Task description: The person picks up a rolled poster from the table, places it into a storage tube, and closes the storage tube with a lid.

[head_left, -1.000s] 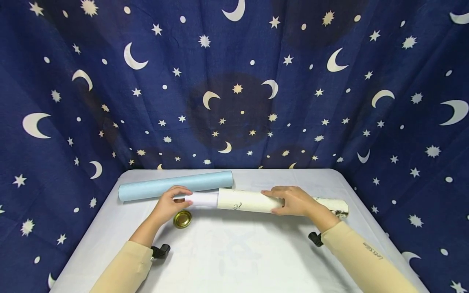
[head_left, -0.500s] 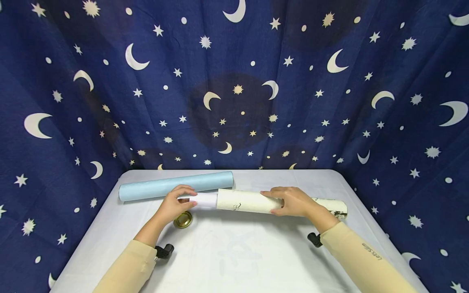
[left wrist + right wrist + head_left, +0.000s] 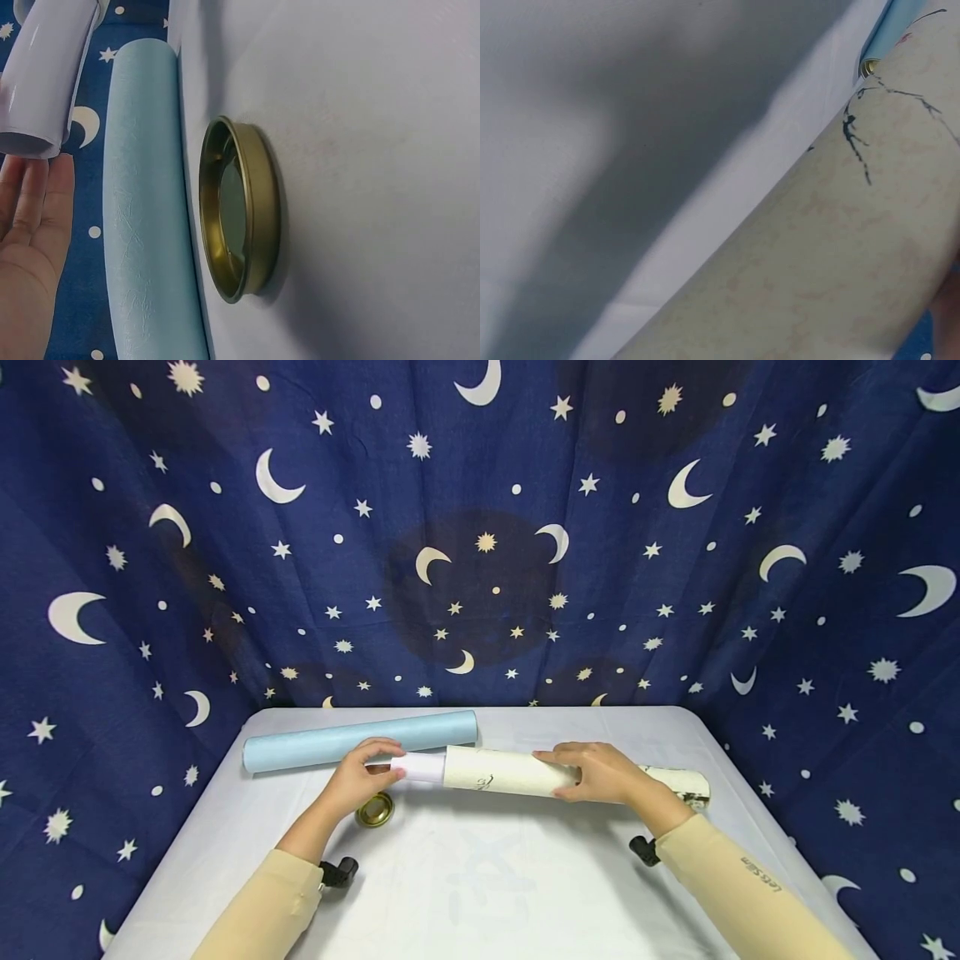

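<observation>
A cream tube (image 3: pixel 495 771) with an ink drawing lies across the table, and it fills the right wrist view (image 3: pixel 840 262). My right hand (image 3: pixel 570 774) grips it near the middle, fingers over the top. A white paper roll (image 3: pixel 422 767) sticks out of the tube's left end. My left hand (image 3: pixel 390 762) holds that free end, thumb above and fingers below. In the left wrist view the roll's end (image 3: pixel 45 75) sits just off my fingers (image 3: pixel 34 202). A gold metal lid (image 3: pixel 374 810) lies open side up by my left hand (image 3: pixel 240 210).
A light blue tube (image 3: pixel 322 743) lies along the back left of the white table (image 3: pixel 480 885), just behind the lid (image 3: pixel 146 210). Dark blue cloth with moons and stars (image 3: pixel 480 527) hangs close behind and on both sides.
My left hand has moved a little to the right, and less of the white roll shows outside the cream tube. The right hand and the cream tube have stayed put.
</observation>
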Action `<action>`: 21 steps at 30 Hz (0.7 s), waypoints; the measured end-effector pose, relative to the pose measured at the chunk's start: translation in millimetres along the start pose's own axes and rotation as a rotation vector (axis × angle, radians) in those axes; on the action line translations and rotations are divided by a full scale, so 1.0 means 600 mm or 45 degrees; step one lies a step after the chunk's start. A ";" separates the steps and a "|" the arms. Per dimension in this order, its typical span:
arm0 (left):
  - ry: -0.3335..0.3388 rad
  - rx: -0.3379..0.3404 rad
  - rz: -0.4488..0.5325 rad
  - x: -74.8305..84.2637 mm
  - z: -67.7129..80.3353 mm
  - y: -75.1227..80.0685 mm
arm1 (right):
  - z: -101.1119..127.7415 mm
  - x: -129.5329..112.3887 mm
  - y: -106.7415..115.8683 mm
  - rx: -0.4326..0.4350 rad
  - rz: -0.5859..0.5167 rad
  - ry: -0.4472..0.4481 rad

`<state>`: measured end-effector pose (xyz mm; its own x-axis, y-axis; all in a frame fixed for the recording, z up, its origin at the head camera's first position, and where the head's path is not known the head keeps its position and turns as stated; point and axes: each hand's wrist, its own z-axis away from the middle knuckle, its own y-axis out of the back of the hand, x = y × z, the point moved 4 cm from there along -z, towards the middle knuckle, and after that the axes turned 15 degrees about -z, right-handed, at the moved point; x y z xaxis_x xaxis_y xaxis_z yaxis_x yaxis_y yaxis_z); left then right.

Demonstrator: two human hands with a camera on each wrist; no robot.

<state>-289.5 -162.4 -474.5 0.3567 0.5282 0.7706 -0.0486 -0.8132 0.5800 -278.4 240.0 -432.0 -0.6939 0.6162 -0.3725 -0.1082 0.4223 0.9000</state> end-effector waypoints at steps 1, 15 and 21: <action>0.008 -0.003 -0.011 0.000 0.000 0.001 | 0.000 0.000 0.000 -0.001 -0.001 -0.001; 0.064 0.005 -0.082 -0.003 0.004 0.020 | 0.002 0.000 0.001 -0.014 -0.010 -0.018; 0.088 -0.029 -0.102 -0.011 0.012 0.021 | 0.002 -0.002 0.001 -0.004 -0.007 -0.001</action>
<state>-285.6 -177.9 -474.6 0.2952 0.6076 0.7373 -0.0437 -0.7623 0.6457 -276.6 240.6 -431.3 -0.6927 0.6146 -0.3775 -0.1142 0.4234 0.8987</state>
